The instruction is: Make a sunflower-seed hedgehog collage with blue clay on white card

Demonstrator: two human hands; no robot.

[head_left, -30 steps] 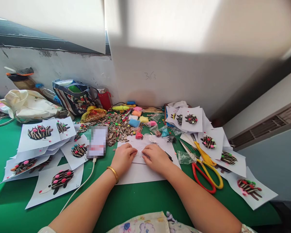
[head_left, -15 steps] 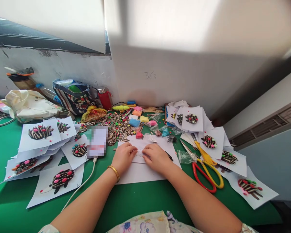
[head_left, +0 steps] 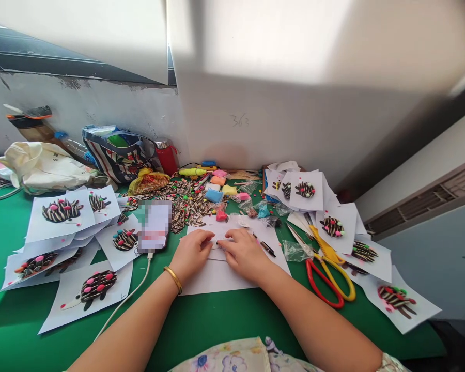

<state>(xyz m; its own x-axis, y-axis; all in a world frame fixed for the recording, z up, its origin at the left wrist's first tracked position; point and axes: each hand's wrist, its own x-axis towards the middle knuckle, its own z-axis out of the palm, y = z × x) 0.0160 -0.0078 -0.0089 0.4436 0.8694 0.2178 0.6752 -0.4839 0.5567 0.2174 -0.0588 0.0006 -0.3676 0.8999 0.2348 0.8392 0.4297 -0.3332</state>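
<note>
My left hand [head_left: 192,251] and my right hand [head_left: 243,253] face each other low over white sheets of paper [head_left: 201,281]. The fingers of both are bent inward and closed, their tips close together with a narrow gap between. Something small and pale seems to lie at the fingertips, too hidden to name. A gold bangle [head_left: 173,280] circles my left wrist. Just right of my right hand, a black pen [head_left: 268,249] rests on the paper. Beyond the sheets lie small bags of coloured clay, among them a red one [head_left: 220,213] and a blue one [head_left: 214,196].
Sunflower seeds [head_left: 188,209] are heaped at the back. A phone [head_left: 154,227] with a white cable lies left. Hedgehog pictures made of seeds are piled at left [head_left: 93,305] and right [head_left: 335,230]. Red-handled scissors [head_left: 321,289] and yellow-handled scissors [head_left: 346,289] lie right. A wall stands behind.
My left hand has shifted slightly left and toward me. My right hand has moved a little left, uncovering more of the pen. The camera view has shifted slightly.
</note>
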